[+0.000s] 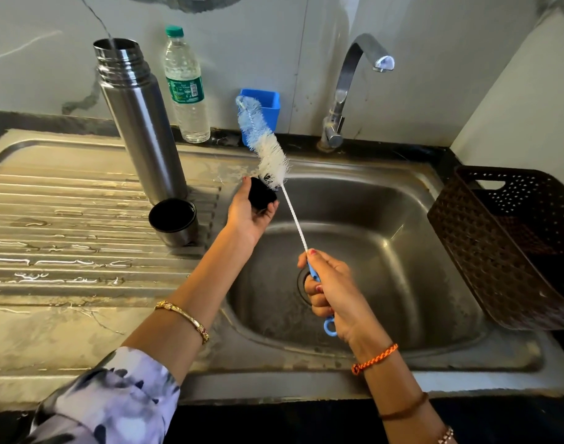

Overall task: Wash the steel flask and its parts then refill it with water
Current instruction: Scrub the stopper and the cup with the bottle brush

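Head view: the steel flask [139,123] is stood upright and uncapped on the wet draining board [66,219] left of the sink [386,251], with its cup [174,221] set mouth-up just in front of its base. A small black stopper [262,193] is held over the sink's left edge in the curled grip of the left hand [250,213]. The bottle brush [264,142] is gripped by its blue handle in the closed right hand [330,290], its bristles touching the stopper's top.
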